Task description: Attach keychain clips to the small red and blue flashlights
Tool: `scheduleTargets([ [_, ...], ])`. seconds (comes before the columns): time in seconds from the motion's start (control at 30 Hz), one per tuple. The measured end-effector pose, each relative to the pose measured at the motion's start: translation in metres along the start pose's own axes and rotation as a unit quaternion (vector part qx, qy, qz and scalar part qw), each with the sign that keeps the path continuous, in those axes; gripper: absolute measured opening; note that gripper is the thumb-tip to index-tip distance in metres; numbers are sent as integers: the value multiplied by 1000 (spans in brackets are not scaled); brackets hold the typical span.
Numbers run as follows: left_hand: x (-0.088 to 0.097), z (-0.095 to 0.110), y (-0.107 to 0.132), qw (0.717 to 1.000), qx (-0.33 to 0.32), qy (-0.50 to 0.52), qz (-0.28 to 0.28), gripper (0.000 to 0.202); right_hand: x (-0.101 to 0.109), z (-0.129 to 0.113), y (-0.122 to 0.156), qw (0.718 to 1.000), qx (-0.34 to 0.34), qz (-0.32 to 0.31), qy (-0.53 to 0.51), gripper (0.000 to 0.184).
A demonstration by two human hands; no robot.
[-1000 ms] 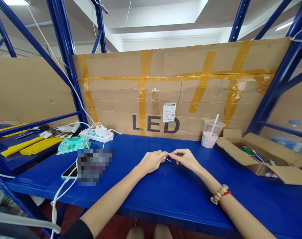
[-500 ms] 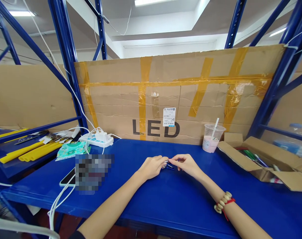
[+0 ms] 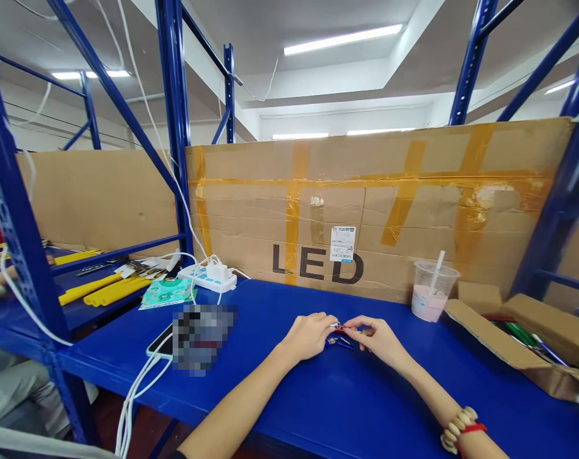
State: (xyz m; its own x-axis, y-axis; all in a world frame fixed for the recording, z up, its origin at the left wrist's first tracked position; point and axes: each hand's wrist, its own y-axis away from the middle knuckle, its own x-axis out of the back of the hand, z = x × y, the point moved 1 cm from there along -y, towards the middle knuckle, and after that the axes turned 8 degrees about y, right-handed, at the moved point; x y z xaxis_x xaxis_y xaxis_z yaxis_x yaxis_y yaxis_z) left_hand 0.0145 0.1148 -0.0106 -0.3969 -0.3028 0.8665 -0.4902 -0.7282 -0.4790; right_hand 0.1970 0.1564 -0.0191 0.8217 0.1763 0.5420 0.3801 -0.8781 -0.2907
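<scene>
Between both hands: small part pinched.

Between your fingertips sits a small item with red and silvery parts, pinched from both sides just above the blue bench. Right under it, a slim blue piece lies flat on the bench. Both are too small to identify further.

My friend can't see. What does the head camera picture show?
Two bare hands, the left hand and right hand, meet over a blue table, pinching a small pen-like part between their fingers. Behind stand a taped cardboard wall marked LED, a pink drink cup and an open cardboard box.
</scene>
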Motion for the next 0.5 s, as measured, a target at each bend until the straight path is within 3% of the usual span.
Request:
scheduleTargets([
  [0.37, -2, -5, 2, 1000, 0, -4, -15, 24, 4, 22, -8, 996, 48, 38, 62, 15],
  [0.5, -2, -4, 1, 1000, -11, 1, -15, 24, 3, 24, -10, 986, 70, 54, 140, 15],
])
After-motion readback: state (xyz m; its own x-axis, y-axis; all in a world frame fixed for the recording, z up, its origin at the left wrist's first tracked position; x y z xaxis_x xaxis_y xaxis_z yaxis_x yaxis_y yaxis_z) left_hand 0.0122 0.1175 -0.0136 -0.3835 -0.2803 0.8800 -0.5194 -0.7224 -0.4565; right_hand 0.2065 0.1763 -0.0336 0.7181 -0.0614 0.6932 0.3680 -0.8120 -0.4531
